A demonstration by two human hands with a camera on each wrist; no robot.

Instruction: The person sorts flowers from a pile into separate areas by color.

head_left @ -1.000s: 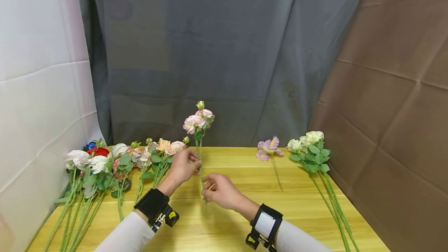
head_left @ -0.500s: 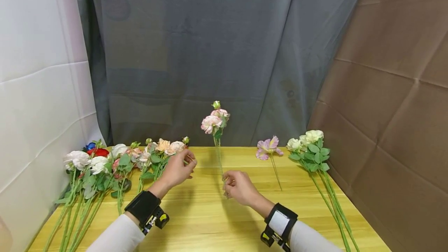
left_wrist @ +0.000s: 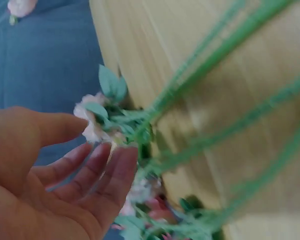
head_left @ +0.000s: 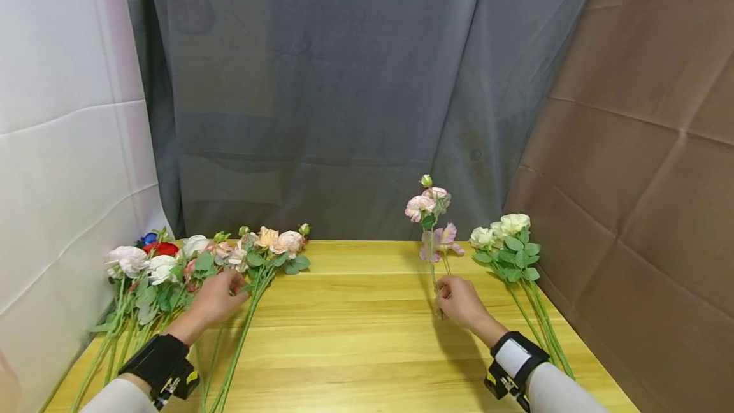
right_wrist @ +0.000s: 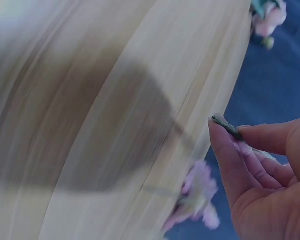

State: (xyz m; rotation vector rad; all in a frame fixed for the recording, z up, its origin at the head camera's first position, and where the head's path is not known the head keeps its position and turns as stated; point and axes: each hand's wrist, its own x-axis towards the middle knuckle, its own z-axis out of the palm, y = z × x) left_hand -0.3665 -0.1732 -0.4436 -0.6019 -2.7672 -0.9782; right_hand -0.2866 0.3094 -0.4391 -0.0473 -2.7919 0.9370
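My right hand pinches the lower stem of a pink-and-white flower with a green bud on top. It stands upright in front of a purple flower lying on the table. In the right wrist view, the stem end sits between thumb and forefinger. My left hand is over the row of flowers at left, beside the stems of the peach flowers. In the left wrist view, its fingers are loosely bent, apart from the thumb, and hold nothing; pale pink petals show just behind them.
White flowers, a red flower and a blue one lie at the table's left. Cream flowers with long stems lie at right. A grey curtain hangs behind the wooden table; a brown cloth bounds the right.
My left hand has let go of the pink-and-white flower and moved left to the other flowers. My right hand has carried that flower to the right, in front of the purple one.
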